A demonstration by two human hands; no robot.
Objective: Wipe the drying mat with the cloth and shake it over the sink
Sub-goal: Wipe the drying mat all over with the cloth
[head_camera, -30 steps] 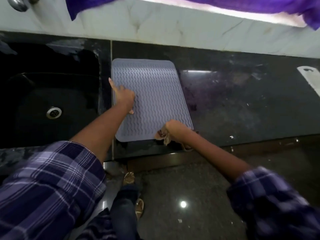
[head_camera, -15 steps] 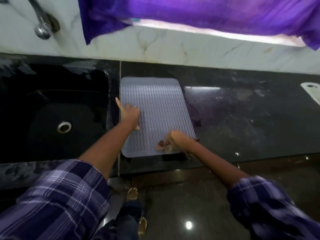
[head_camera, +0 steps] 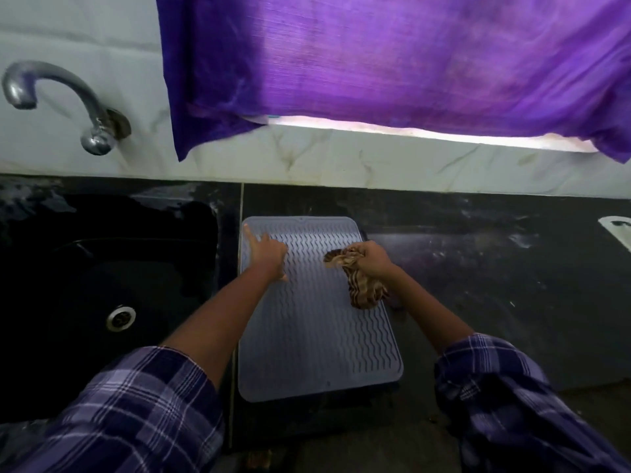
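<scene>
Nearest us, our plaid sleeves (head_camera: pixel 505 397) framed the grey drying mat (head_camera: pixel 317 349), which lay flat on the black counter (head_camera: pixel 478 302) just right of the sink (head_camera: pixel 102 295). Our left hand (head_camera: pixel 268 256) rested on the mat's far left part, index finger stretched toward the corner, the other fingers curled. Our right hand (head_camera: pixel 372 259) was clenched around the bunched brown striped cloth (head_camera: pixel 358 281), which touched the mat's right side. Beyond stood a tap (head_camera: pixel 68 100) and a purple curtain (head_camera: pixel 392 63).
</scene>
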